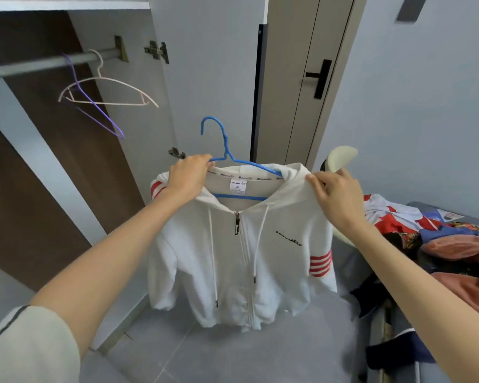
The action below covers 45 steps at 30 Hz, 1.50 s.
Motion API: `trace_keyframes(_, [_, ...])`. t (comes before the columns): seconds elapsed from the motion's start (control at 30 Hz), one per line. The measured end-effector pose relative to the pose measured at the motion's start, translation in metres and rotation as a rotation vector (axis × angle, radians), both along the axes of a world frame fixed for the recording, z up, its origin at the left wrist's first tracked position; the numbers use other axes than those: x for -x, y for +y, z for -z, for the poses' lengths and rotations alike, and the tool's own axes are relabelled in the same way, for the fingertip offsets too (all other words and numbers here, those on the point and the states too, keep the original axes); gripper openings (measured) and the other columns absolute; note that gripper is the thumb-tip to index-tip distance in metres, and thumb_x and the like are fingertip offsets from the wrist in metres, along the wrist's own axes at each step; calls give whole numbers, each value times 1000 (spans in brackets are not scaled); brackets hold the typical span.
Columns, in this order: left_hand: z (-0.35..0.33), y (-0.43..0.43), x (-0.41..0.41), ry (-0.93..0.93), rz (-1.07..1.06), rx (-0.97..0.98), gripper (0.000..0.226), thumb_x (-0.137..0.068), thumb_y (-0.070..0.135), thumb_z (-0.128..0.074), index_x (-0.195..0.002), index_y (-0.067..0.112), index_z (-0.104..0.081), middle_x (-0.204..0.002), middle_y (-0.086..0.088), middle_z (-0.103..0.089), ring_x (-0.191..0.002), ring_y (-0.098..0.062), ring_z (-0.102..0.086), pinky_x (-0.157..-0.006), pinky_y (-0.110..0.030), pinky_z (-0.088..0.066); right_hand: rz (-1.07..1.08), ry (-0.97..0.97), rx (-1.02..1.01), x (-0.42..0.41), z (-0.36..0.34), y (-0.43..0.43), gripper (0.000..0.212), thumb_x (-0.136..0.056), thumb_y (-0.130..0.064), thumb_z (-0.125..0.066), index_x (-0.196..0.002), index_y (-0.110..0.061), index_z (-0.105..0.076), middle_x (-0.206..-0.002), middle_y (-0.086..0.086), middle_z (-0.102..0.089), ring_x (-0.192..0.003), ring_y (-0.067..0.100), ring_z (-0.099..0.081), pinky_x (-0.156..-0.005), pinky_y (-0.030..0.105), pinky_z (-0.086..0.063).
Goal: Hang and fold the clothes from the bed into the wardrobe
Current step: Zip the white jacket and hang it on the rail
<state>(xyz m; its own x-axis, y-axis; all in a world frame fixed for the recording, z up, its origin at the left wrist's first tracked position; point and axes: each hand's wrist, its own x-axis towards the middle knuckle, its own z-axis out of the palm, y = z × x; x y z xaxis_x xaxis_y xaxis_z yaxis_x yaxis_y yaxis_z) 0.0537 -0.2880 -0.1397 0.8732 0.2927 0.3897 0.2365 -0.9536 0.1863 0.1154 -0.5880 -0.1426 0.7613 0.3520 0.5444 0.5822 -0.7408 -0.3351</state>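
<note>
Fingers of the left hand (pixel 188 180) pinch the white zip hoodie (pixel 238 261) and blue wire hanger (pixel 233 161) at the collar; the right hand (pixel 336 196) grips the hood's other side. Up-left of them, two bare hangers hang on the wardrobe's grey rail (pixel 39 64). Right lies a pile of colourful clothes (pixel 440 244).

I log: white zip hoodie (pixel 233 258), red-striped sleeves; blue hanger (pixel 227 150); cream hanger (pixel 108 89); purple hanger (pixel 94 100); grey floor (pixel 233 355); brown wardrobe interior (pixel 53 161).
</note>
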Motion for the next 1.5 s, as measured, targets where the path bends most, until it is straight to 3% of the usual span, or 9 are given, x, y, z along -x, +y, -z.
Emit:
trace_keyframes(0.13, [-5, -8, -1, -25, 31, -64, 25, -101, 30, -43, -100, 11, -60, -105, -12, -67, -95, -38, -60, -64, -34, -30, -85, 18, 58, 6, 1, 24, 46, -87, -6, -55, -132, -18, -56, -118, 4, -61, -105, 30, -49, -87, 43, -41])
trace_keyframes(0.3, [-10, -9, -6, -23, 101, -40, 23, -100, 26, -42, -102, 17, -63, -106, 4, -70, -102, -25, -62, -84, -35, -36, -342, 222, 73, 4, -7, 82, 35, -99, -21, -48, -133, -16, -53, -127, 2, -57, -114, 23, -47, -96, 32, -38])
trace_keyframes(0.4, [-11, 6, -7, -47, 105, 41, 26, -101, 25, -40, -107, 21, -65, -107, 10, -70, -107, -20, -60, -111, -43, -17, -368, 289, 81, -11, -12, 106, 28, -101, -25, -44, -121, -14, -60, -109, 3, -62, -102, 22, -47, -84, 33, -41])
trace_keyframes(0.6, [-10, 57, -16, -146, 2, 135, 22, -95, 31, -54, -103, 19, -71, -108, 6, -68, -109, -14, -57, -115, -42, -10, -595, 668, -77, -42, -21, 166, 27, -100, -17, -38, -83, -17, -59, -68, -1, -46, -59, 14, -42, -58, 23, -39])
trace_keyframes(0.73, [-8, 100, -17, -264, -188, 366, 31, -85, 20, -68, -115, 14, -66, -131, -4, -56, -127, -17, -47, -106, -27, -30, -719, 772, -62, -61, -20, 228, 28, -102, -16, -35, -81, -18, -54, -71, -4, -41, -56, 10, -37, -50, 15, -35])
trace_keyframes(0.9, [-6, 150, 4, -153, -466, 459, 38, -93, 18, -55, -130, 19, -54, -135, -4, -54, -122, -23, -52, -102, -40, -44, -824, 896, -27, -85, -25, 305, 28, -102, -11, -31, -88, -6, -55, -71, -2, -42, -55, 15, -36, -56, 28, -36])
trace_keyframes(1.13, [-5, 191, 38, -94, -684, 612, 40, -91, 26, -59, -130, 20, -52, -134, 0, -54, -118, -20, -55, -100, -36, -46, -980, 1452, -81, -91, -31, 408, 24, -100, 1, -37, -92, -2, -59, -77, 5, -54, -64, 12, -49, -59, 18, -52])
trace_keyframes(1.33, [-5, 232, 45, -60, -661, 744, 35, -87, 54, -58, -104, 24, -61, -103, 10, -62, -90, -6, -58, -72, -18, -47, -1074, 1430, 28, -89, -41, 498, 16, -96, 0, -51, -100, 1, -66, -82, 2, -65, -77, 12, -59, -77, 24, -51])
trace_keyframes(1.5, [-12, 307, 40, 59, -525, 811, 77, -73, 80, -47, -91, 8, -67, -86, 0, -65, -81, -13, -60, -75, -26, -49, -1070, 1364, 13, -80, -62, 589, 11, -94, -2, -56, -94, -4, -66, -77, 0, -63, -74, 12, -59, -63, 21, -49])
